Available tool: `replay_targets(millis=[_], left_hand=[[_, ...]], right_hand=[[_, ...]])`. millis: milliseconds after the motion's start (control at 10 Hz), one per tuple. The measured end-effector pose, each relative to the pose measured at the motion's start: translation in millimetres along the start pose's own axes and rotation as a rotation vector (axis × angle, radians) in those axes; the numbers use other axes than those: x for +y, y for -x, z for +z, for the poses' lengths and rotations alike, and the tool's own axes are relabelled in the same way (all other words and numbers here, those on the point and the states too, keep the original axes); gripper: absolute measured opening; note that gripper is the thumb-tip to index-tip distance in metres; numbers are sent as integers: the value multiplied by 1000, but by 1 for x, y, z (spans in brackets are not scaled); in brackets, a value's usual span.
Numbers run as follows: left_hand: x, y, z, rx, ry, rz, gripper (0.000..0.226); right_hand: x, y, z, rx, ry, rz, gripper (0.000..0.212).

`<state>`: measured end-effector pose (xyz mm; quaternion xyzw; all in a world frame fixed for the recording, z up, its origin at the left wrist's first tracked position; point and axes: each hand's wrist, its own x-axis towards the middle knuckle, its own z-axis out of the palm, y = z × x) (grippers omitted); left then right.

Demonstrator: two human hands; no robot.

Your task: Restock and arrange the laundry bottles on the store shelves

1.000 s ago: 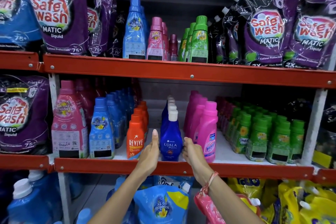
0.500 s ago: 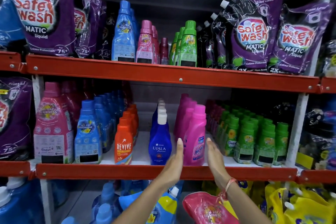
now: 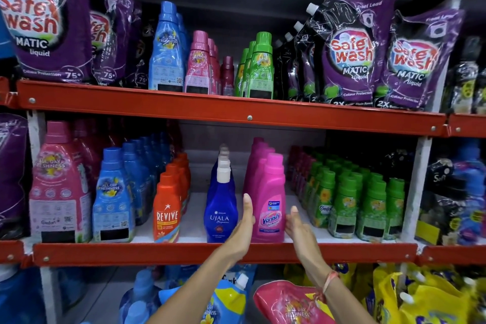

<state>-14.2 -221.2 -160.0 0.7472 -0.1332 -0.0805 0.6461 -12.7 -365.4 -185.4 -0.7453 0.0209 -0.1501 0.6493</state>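
A pink Vanish bottle (image 3: 271,205) stands upright at the front of its row on the middle shelf (image 3: 184,254). My left hand (image 3: 243,229) is flat against the bottle's left side, fingers straight up. My right hand (image 3: 298,227) is held flat at the bottle's right side, close to it or just touching. Neither hand wraps the bottle. A dark blue Ujala bottle (image 3: 220,208) with a white cap stands just left of my left hand. An orange Revive bottle (image 3: 167,210) heads the row further left.
Green Comfort bottles (image 3: 355,205) fill the shelf on the right. Blue bottles (image 3: 113,197) and a large pink bottle (image 3: 59,187) stand on the left. Purple Safewash pouches (image 3: 349,58) and tall bottles line the upper shelf. Refill pouches (image 3: 286,302) lie on the shelf below.
Both hands moved right from either side of the blue Ujala bottle to either side of the pink Vanish bottle. The view shifted right and drew closer.
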Motion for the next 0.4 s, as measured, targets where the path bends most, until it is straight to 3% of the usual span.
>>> replay_targets(millis=[100, 300, 400], left_hand=[[-1, 0, 0, -27, -37, -12, 106], [-3, 8, -1, -27, -144, 83, 99], [3, 18, -10, 176, -304, 344, 79]], right_hand=[[1, 1, -4, -17, 15, -8, 42], [-15, 15, -12, -81, 298, -93, 46], [-46, 27, -24, 120, 391, -330, 39]])
